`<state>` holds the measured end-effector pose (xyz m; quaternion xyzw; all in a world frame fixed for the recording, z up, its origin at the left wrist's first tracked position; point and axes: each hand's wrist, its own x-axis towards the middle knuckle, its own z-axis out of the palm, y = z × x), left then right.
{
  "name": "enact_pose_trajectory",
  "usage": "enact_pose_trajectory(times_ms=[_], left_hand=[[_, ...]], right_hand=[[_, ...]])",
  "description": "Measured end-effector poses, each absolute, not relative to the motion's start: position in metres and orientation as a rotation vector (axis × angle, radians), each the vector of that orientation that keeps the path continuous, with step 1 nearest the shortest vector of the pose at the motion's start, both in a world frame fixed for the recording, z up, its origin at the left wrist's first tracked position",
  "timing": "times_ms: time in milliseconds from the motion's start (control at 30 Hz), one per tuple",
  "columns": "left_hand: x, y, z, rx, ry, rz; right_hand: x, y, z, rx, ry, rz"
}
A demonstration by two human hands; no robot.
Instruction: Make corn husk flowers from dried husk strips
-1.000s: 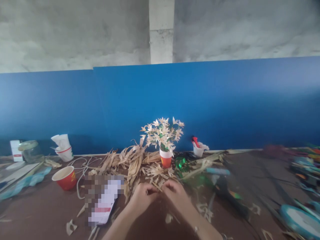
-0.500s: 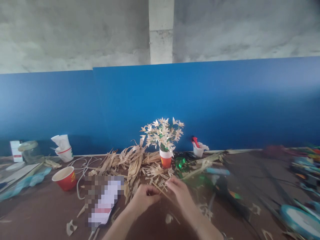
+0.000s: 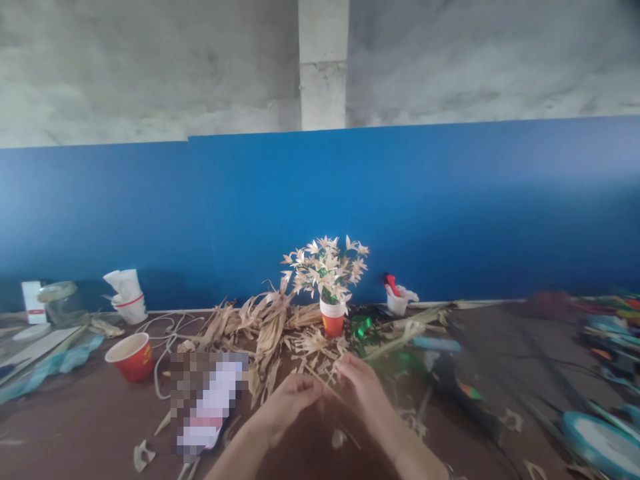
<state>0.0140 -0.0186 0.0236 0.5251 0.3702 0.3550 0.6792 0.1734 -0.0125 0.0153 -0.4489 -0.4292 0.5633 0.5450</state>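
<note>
My left hand [image 3: 293,403] is closed, its thumb and fingertips pinched together low over the brown table. What it pinches, if anything, is too small to make out. Opposite it, my right hand [image 3: 364,387] is closed too, with a small pale bit near its fingertips that I cannot identify. A thin straw-coloured stalk [image 3: 320,377] runs slantwise between the hands; whether it is held or lies on the table is unclear. Just beyond them stands a red and white paper cup [image 3: 333,325] holding a bunch of cream star-shaped flowers [image 3: 325,267] with green stems.
Dry corn husks [image 3: 267,327] are heaped behind my left hand. A pixelated phone-like object [image 3: 213,403], a red paper cup [image 3: 131,358] and a white cable [image 3: 159,373] are at left. On the right are a dark tool [image 3: 457,400], probably a glue gun, and a ribbon roll [image 3: 603,437].
The fingers of my left hand have drawn closer together, and that hand has shifted slightly to the right. My right hand has barely moved.
</note>
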Motion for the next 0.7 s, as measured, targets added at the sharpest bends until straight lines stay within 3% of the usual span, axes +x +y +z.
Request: enact_pose_trajectory(times_ms=[533,700], left_hand=[[0.023,-0.014,0.01,1.265,1.011,0.901],[0.021,-0.01,0.005,1.332,1.012,0.901]], right_hand=[[0.167,-0.012,0.006,-1.169,-1.37,1.2],[0.187,-0.005,0.014,-1.378,-1.544,0.861]])
